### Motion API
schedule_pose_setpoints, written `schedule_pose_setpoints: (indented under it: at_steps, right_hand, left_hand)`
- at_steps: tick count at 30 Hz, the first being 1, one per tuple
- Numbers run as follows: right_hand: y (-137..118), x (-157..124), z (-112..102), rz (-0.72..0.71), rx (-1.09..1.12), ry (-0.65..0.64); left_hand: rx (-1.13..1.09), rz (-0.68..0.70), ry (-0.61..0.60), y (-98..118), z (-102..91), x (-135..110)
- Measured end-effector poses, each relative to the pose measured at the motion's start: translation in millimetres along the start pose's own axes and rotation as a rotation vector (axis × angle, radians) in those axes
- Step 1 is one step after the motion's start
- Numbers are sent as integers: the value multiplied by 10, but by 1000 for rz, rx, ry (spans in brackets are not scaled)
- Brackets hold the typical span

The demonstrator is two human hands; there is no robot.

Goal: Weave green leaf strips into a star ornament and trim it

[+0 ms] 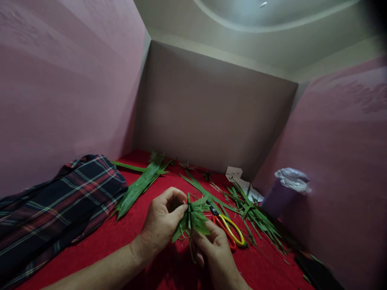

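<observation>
Both my hands meet low in the middle of the head view, over a red cloth (121, 237). My left hand (161, 221) pinches the top of a small bundle of folded green leaf strips (193, 219), fingers curled closed around it. From below, my right hand (216, 247) grips the same bundle, fingers wrapped on its lower part. Just right of the bundle lie scissors (228, 229) with one red and one yellow handle, flat on the cloth and untouched.
Long green leaves (140, 185) lie left of my hands, and a heap of cut strips (256, 213) lies to the right. A folded plaid cloth (60, 201) covers the left side. A purple wrapped container (282, 191) and white paper (234, 173) sit at the back right. Cardboard walls enclose the space.
</observation>
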State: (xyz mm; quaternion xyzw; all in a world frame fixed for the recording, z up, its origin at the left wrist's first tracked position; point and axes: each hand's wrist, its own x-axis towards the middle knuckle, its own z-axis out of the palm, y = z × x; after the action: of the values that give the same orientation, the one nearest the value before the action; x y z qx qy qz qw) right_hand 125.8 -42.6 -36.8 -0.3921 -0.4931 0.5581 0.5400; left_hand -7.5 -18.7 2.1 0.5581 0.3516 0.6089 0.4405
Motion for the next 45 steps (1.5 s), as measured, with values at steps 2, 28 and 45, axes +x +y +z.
schedule_pose_setpoints:
  at_steps: [2, 28, 45]
  right_hand:
    - [0, -3, -8, -7, -7, -11]
    - [1, -14, -19, -5, -14, 34]
    - [-10, -29, -14, 16, -33, 46]
  left_hand:
    - [-2, 4, 9, 3, 2, 1]
    - [6, 9, 29, 9, 12, -16]
    - [-59, -25, 18, 4, -7, 27]
